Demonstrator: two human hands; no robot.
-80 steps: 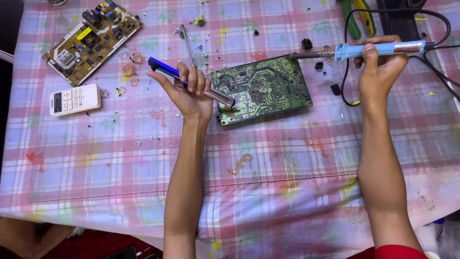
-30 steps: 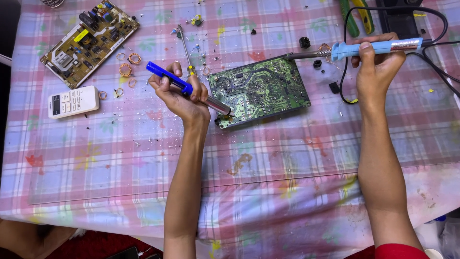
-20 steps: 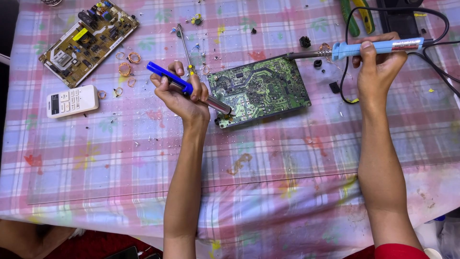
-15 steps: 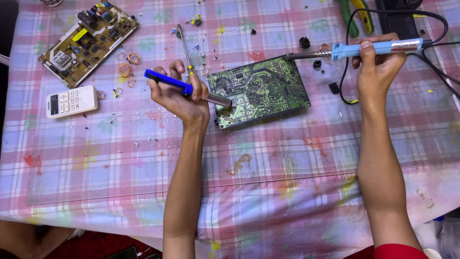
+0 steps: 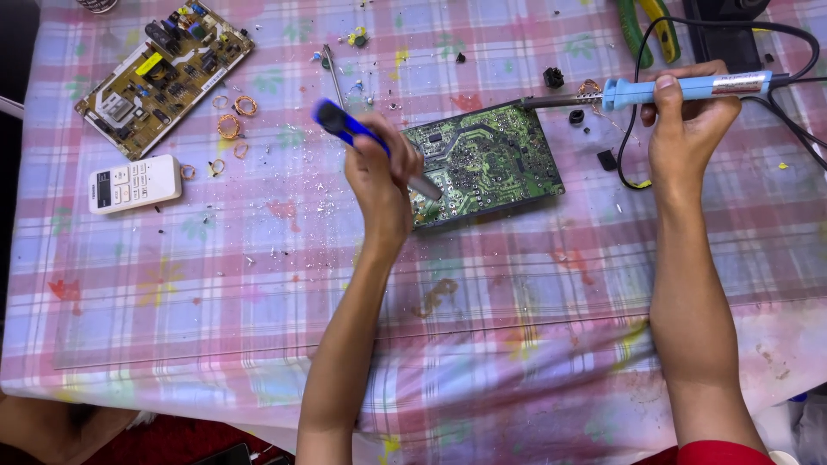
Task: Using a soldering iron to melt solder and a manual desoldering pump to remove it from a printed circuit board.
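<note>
Centre frame, the left hand (image 5: 379,176) is clenched around a blue-handled desoldering pump (image 5: 349,129), its grey tip touching the left edge of the green printed circuit board (image 5: 487,164). At upper right, the right hand (image 5: 689,120) grips a blue-handled soldering iron (image 5: 680,86), its metal tip at the board's top edge.

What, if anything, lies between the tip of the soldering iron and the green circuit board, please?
Nothing visible: the soldering iron in the right hand has its tip right at the green circuit board top corner.
</note>
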